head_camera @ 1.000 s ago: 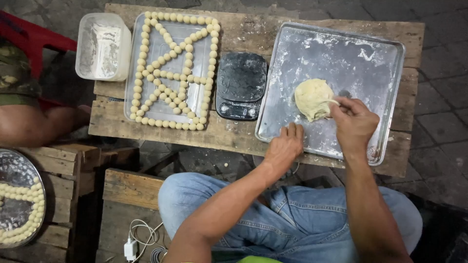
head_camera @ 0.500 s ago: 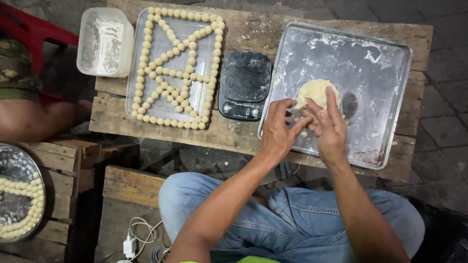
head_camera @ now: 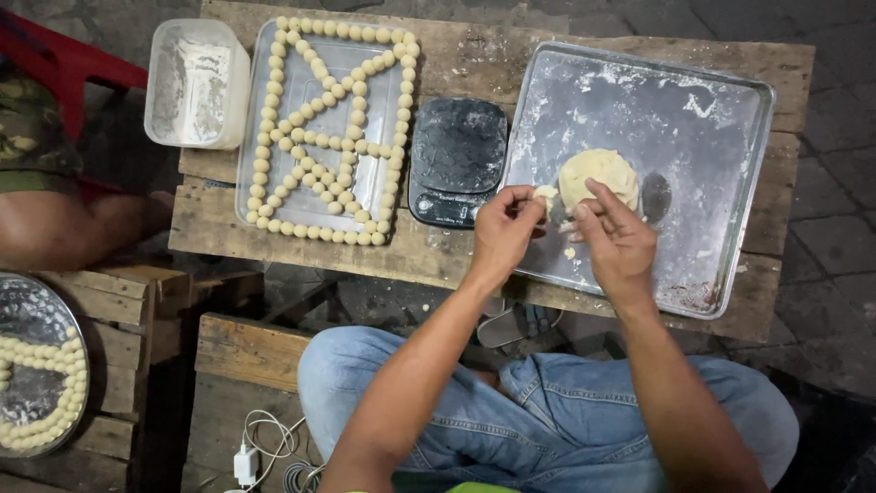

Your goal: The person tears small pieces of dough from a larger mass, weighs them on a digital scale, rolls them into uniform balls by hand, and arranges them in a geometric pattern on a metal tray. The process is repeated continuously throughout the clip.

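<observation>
Left hand (head_camera: 500, 236) pinches a small dough bit (head_camera: 546, 194); right hand (head_camera: 619, 239) half-curled, fingers touching dough lump (head_camera: 598, 178) on floured tray (head_camera: 721, 246). Scale (head_camera: 456, 160) just left, ball-filled tray (head_camera: 330, 132) beyond on worktop (head_camera: 219, 219).

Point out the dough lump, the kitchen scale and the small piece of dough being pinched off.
dough lump (head_camera: 599, 175), head view, its top surface
kitchen scale (head_camera: 459, 146), head view, middle of its platform
small dough piece (head_camera: 546, 193), head view, its visible face

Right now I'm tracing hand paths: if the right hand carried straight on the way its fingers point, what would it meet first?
Probably the dough lump; the right hand already touches its near edge.
</observation>
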